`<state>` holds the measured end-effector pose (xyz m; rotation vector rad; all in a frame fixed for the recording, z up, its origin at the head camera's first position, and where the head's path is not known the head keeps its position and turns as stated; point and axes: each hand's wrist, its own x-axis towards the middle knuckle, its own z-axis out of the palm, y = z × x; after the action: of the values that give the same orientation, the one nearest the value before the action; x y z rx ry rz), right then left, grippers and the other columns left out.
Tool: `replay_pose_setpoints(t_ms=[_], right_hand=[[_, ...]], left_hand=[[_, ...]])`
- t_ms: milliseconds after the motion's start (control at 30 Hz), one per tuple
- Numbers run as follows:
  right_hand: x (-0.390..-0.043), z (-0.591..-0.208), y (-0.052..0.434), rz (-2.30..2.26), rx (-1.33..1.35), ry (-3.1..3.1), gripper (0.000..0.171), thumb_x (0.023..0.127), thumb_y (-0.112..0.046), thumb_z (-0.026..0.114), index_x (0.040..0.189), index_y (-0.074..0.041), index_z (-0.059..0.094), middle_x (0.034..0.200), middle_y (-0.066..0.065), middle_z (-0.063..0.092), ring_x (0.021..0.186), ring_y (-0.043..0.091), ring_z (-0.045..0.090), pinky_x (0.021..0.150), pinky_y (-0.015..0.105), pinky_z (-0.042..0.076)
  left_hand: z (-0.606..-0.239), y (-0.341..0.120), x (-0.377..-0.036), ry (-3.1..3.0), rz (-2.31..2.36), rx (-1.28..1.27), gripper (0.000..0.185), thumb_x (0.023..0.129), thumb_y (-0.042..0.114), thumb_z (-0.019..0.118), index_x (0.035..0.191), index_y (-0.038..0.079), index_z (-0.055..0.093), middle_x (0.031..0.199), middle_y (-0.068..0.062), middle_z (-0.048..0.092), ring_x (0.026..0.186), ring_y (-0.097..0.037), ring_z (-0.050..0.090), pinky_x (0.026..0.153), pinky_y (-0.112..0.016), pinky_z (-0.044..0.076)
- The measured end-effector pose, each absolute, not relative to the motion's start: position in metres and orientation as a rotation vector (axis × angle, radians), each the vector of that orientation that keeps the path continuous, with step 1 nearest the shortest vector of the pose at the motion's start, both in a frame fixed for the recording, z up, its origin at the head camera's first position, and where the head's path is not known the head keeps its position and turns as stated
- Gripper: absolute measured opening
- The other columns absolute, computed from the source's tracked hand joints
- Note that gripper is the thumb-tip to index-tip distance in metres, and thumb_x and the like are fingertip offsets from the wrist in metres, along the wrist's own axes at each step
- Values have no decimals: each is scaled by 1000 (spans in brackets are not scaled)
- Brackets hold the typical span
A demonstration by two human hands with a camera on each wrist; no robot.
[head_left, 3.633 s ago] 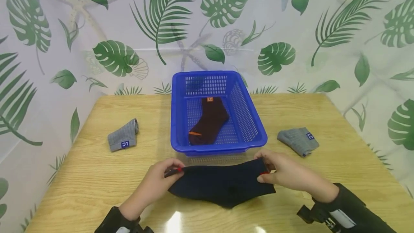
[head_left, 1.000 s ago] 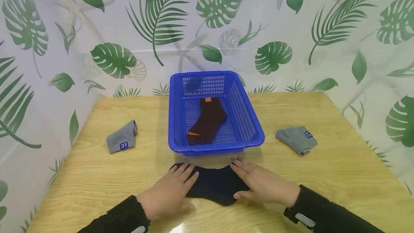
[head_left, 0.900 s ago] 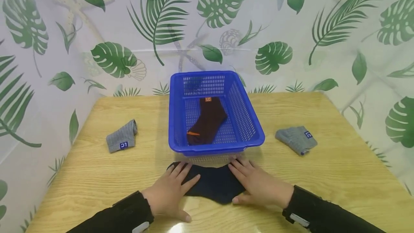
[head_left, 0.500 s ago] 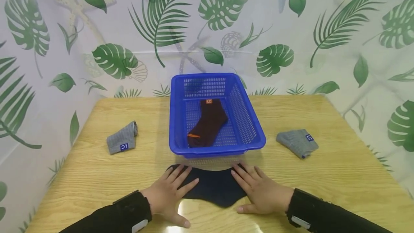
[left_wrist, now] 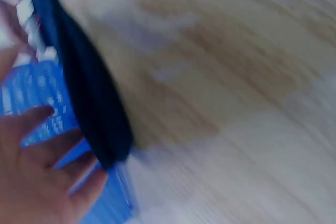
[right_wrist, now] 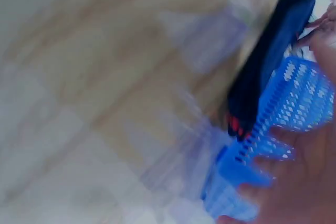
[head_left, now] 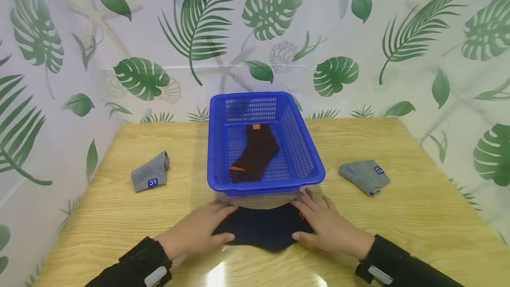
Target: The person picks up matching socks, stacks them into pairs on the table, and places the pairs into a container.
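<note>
A dark navy sock point(head_left: 263, 228) lies sideways on the table in front of the basket. My left hand point(head_left: 197, 230) is at its left end, fingers along the far edge and thumb at the near edge. Over the right end rests my right hand point(head_left: 332, 227), beside a small red mark on the sock. In the left wrist view the fingers point(left_wrist: 65, 145) are loosely spread against the end of the sock point(left_wrist: 97, 95). Spread fingers point(right_wrist: 273, 166) also show in the right wrist view, blurred, below the sock's red-marked end point(right_wrist: 239, 124).
Behind the sock stands a blue plastic basket point(head_left: 213, 145) with a brown sock point(head_left: 255, 154) inside. A folded grey sock point(head_left: 151, 172) lies on the left of the wooden table point(head_left: 99, 220), another grey sock point(head_left: 365, 176) on the right. A leaf-patterned cloth point(head_left: 255, 25) hangs behind.
Both hands first held the navy sock by its ends, then lay flat on it with fingers spread. Now the left thumb is at the near edge, and the right hand has shifted slightly right.
</note>
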<state>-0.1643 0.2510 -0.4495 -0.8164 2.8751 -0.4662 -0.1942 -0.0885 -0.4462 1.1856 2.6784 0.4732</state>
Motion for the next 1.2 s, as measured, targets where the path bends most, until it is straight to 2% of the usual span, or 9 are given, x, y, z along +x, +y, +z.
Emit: replay_pose_setpoints(t_ms=[67,100,167,233,433,700,833,1033,1200], right_hand=[[-167,-446,254,-475,-699,2988,52,89,-33,70,123,4,56,122,19,58,114,34,55,94,53,44],[-168,-446,255,-479,-635,3024,42,88,-28,72,113,4,60,106,13,62,98,28,60,84,46,49],[-171,-445,255,-517,-514,3032,25,86,-21,72,97,0,62,83,4,57,75,17,55,67,35,49],[-173,-446,254,-559,-417,2983,19,87,-20,71,89,-3,62,73,-1,50,66,12,48,59,31,43],[-179,-445,245,-627,-321,2895,18,84,-17,73,75,-9,59,65,-4,53,59,11,46,54,28,40],[-186,-439,236,-622,-283,2804,21,74,-11,75,65,-11,56,62,-3,51,56,13,46,53,28,38],[-191,-440,235,-643,-263,2754,19,71,-7,75,66,-10,56,63,-2,51,56,13,45,52,28,36],[-194,-437,234,-609,-315,2746,20,68,-7,73,68,-11,54,64,-2,50,57,13,44,51,27,33],[-190,-420,240,-665,-448,2743,21,71,-8,70,74,-13,50,65,-5,47,57,10,40,51,24,30]], left_hand=[[-445,-94,-200,2787,603,1151,44,92,26,65,127,1,59,127,-19,59,119,-35,55,99,-49,44],[-445,-96,-204,2823,648,1112,37,90,20,67,121,0,62,121,-17,62,113,-34,59,96,-48,46],[-446,-101,-211,2834,742,988,28,88,13,69,113,1,66,112,-15,66,102,-30,63,89,-46,50],[-447,-103,-217,2803,816,857,25,87,13,70,110,2,68,106,-12,68,94,-26,65,84,-43,52],[-451,-100,-224,2751,865,675,24,81,8,75,103,2,69,93,-7,69,83,-20,64,76,-40,52],[-450,-94,-218,2760,749,577,24,76,6,79,97,2,68,85,-6,66,80,-21,60,77,-42,51],[-451,-94,-215,2753,761,555,22,77,6,78,95,2,67,85,-7,66,80,-20,60,77,-42,50],[-450,-96,-212,2765,801,604,14,79,5,75,85,7,62,75,-1,60,72,-17,56,70,-38,49],[-445,-102,-206,2698,857,612,15,81,4,73,80,11,59,70,2,59,68,-14,54,65,-34,46]])
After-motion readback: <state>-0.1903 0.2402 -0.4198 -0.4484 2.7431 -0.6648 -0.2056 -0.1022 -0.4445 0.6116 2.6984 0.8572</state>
